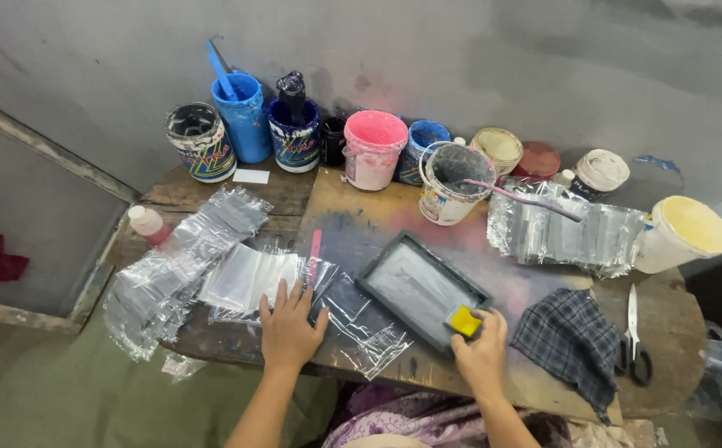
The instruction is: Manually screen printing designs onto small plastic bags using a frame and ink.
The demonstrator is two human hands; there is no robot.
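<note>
Soft, even, dimmish light; faint shadows, glare on the plastic bags [178, 265], mild wide-angle bending at the edges.

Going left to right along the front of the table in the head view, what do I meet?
Clear plastic bags → left hand → dark framed screen → yellow sponge held by the right hand → checked cloth → scissors.

Worn wooden table [212, 195], paint tubs [373, 149], plastic bags [180, 264], framed screen [421, 290], scissors [633, 336]
</note>
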